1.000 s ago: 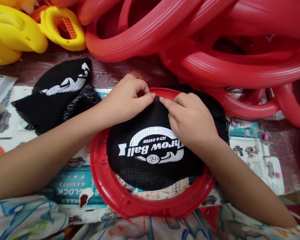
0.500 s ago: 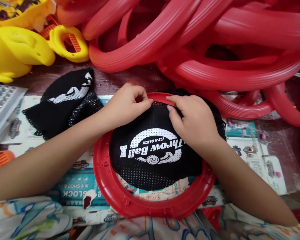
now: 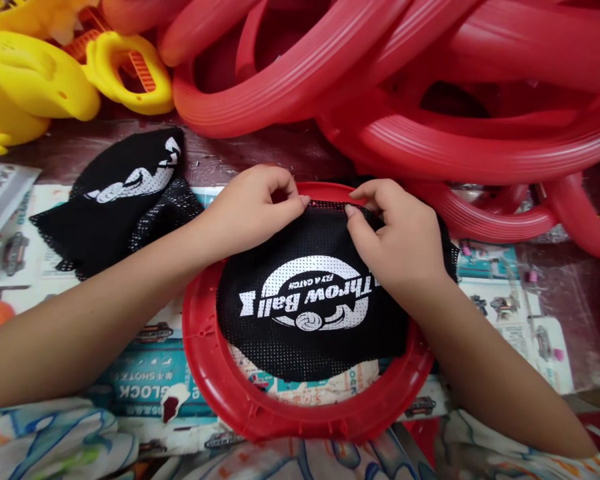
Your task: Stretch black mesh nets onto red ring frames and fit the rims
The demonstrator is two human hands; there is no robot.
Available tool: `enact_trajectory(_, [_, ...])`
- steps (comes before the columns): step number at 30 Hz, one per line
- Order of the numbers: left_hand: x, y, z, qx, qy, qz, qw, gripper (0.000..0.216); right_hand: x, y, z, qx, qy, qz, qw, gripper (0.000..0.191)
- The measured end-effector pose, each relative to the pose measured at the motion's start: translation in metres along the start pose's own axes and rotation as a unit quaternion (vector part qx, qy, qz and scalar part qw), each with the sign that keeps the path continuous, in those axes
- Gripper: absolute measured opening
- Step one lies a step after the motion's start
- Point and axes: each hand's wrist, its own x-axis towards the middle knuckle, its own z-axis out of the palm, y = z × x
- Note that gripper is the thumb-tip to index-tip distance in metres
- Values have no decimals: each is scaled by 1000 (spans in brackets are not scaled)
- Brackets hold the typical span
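A red plastic ring (image 3: 207,373) lies flat in front of me, with a black mesh cloth (image 3: 300,360) over most of its opening. White "Throw Ball" print shows upside down on the cloth. My left hand (image 3: 263,203) pinches the cloth's far edge near the top of the ring, thumb and fingertips together. At the same edge, a little to the right, my right hand (image 3: 400,233) has thumb and forefinger closed around the mesh. The right side of the ring is partly hidden under the cloth and my right forearm.
Large red rings (image 3: 290,80) are piled along the back. Yellow plastic parts (image 3: 35,73) sit at the back left, above another printed black mesh cloth (image 3: 100,227). A grey tray (image 3: 3,200) stands at the left edge. Printed card sheets (image 3: 140,373) cover the table beneath the ring.
My right hand has shifted slightly right along the cloth's far edge, away from my left hand. The left keeps its pinch. The whole view has moved a little.
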Motion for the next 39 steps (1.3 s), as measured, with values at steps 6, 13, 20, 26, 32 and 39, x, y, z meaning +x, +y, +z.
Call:
enact_trajectory(6, [1,-2,1,0,9,14,1000,24,1,3,1,-29,-8,-44,999,26])
enact_trajectory(13, [0,-2,2,6,7,26,1000,24,2,2,3,-48,-15,-42,998,31])
enact_trajectory(20, [-1,-7,3,23,21,76,997,21,3,3,3,-67,-29,-50,996,35])
enact_trajectory(26, [-2,-20,11,62,48,266,961,38,3,4,6,-74,-31,-74,994,37])
enact_trajectory(32, [1,-33,18,112,50,302,945,45,4,5,5,-83,-60,-82,991,42])
enact_trajectory(39, [-3,-29,19,164,50,279,945,44,3,-2,-1,-132,-108,-65,983,44])
